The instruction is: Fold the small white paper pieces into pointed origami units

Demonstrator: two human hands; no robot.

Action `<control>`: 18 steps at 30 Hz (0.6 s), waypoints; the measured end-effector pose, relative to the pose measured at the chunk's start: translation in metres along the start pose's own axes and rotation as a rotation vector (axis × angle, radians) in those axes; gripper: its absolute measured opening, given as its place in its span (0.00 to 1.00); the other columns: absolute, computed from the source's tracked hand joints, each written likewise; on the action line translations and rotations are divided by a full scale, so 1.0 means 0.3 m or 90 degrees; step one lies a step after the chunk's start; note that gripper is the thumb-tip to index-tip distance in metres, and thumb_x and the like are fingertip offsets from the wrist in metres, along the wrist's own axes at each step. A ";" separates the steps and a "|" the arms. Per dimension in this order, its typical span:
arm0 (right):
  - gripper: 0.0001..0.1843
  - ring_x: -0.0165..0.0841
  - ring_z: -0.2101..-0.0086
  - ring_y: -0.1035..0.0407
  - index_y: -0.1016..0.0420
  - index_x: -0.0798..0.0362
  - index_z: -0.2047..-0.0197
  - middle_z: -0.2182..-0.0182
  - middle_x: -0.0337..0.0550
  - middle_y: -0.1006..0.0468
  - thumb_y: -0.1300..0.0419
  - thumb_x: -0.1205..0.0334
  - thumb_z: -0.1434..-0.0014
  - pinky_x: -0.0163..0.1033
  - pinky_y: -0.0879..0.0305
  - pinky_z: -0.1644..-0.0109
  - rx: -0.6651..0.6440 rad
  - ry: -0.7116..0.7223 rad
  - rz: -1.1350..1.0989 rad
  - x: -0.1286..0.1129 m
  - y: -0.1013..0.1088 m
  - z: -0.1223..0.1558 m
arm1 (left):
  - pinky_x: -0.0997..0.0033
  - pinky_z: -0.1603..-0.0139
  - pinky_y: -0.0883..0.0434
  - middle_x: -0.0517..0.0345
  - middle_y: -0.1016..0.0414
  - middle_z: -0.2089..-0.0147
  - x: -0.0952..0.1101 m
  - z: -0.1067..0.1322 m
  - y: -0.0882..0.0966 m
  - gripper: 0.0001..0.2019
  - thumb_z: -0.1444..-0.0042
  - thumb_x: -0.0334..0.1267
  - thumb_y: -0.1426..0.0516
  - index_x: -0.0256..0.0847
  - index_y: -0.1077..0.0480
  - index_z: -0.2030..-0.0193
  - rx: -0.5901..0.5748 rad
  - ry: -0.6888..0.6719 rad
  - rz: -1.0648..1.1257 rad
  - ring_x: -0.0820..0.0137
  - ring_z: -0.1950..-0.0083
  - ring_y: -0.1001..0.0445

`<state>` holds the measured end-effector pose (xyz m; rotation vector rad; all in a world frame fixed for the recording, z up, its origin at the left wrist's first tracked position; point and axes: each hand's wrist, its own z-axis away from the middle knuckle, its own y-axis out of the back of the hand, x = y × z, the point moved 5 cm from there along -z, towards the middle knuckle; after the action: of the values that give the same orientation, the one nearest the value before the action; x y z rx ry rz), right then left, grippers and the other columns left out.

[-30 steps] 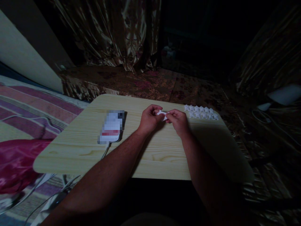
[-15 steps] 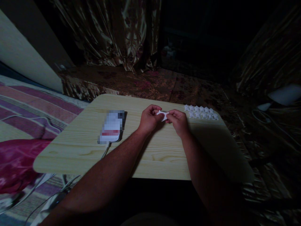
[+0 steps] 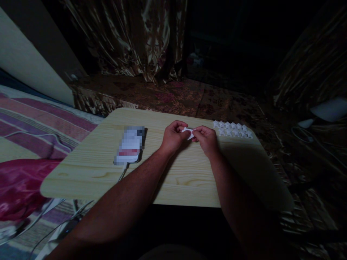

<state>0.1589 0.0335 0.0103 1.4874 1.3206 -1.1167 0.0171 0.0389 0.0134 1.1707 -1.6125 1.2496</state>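
Between my two hands is a small piece of folded white paper (image 3: 189, 133), held above the far middle of the wooden table (image 3: 187, 177). My left hand (image 3: 174, 137) pinches its left side, thumb on top. On its right side, my right hand (image 3: 206, 139) grips it between thumb and fingers. The fingers cover part of the paper, so its full shape is hidden. Close to my right hand, several folded white paper stars (image 3: 233, 129) lie in two rows near the table's far right corner.
A phone (image 3: 130, 146), blurred out, lies on the left of the table with a white cable (image 3: 123, 172) running off the near edge. Left of the table are a striped bedspread (image 3: 32, 119) and a shiny red cloth (image 3: 24, 187). Patterned curtains (image 3: 135, 39) hang behind.
Both hands keep hold of the paper, with only a slight shift of the fingers on it. The whole view has moved a few pixels.
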 end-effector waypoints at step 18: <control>0.06 0.27 0.79 0.32 0.26 0.55 0.73 0.79 0.36 0.27 0.39 0.60 0.51 0.32 0.33 0.76 0.006 0.025 0.002 -0.012 0.000 0.004 | 0.76 0.74 0.36 0.64 0.30 0.74 0.002 0.006 -0.008 0.15 0.60 0.33 0.37 0.39 0.31 0.63 -0.005 0.008 0.001 0.77 0.77 0.34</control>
<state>0.1586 0.0316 0.0134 1.5254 1.3408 -1.0986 0.0193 0.0369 0.0143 1.1548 -1.6078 1.2484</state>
